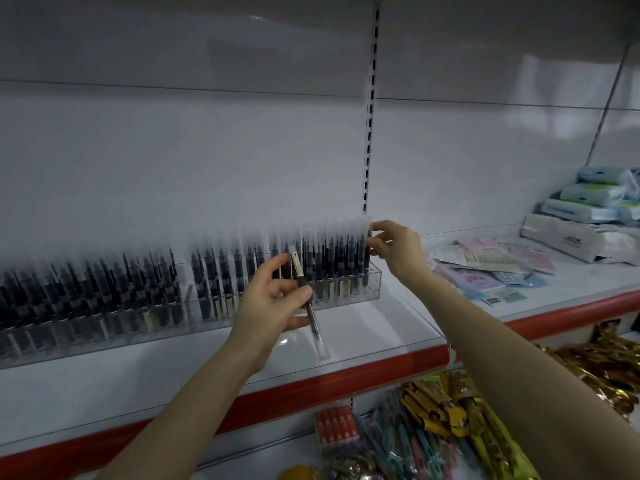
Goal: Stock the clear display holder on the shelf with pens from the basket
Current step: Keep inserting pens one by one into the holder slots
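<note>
My left hand (273, 299) is in front of the clear display holder (373, 284), thumb and curled fingers gripping a loose pen (313, 320). That pen is tilted: its labelled upper end leans against the front of the holder's row and its clear cap points down over the shelf (363, 337) just ahead of the holder. My right hand (394, 251) is at the holder's right end, fingertips pinching the top of the end pen (363, 268), which stands upright in the last slot there. The rest of the holder is packed with dark upright pens (322, 261); their tops are blurred. Left of the holder, touching it or nearly so, a second holder (104, 337) is also full of pens. Right of the holder, well apart, flat packets (491, 265) lie scattered, with tissue packs (595, 199) stacked beyond them. Below the holder's shelf, gold snack packets (450, 410) are heaped up.
</note>
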Motion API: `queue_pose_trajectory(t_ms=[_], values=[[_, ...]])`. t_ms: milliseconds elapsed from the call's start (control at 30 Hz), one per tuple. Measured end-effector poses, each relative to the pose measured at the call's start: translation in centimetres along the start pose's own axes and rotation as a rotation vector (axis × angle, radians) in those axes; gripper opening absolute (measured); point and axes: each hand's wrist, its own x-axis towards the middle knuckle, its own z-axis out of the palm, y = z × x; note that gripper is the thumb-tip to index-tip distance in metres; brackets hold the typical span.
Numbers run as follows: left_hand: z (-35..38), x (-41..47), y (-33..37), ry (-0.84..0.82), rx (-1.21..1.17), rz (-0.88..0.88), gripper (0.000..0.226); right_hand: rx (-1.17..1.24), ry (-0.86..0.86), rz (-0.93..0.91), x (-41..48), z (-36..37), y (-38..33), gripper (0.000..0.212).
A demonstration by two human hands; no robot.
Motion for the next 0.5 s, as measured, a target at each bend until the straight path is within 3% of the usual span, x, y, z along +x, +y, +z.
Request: queue_pose_trajectory(t_ms=[133, 300, 500], values=[[0.07, -0.12, 0.2, -0.002, 0.005, 0.017, 0.056, 0.005, 0.005, 0.011, -0.09, 0.12, 0.51, 0.021], [0.13, -0.03, 0.49, -0.001, 0.004, -0.006, 0.076, 0.003, 0.0, 0.023, 0.01, 0.17, 0.58, 0.021], [0.1, 0.21, 0.78, 0.071, -0.069, -0.01, 0.056, 0.007, -0.025, 0.033, -0.08, 0.16, 0.39, 0.023]])
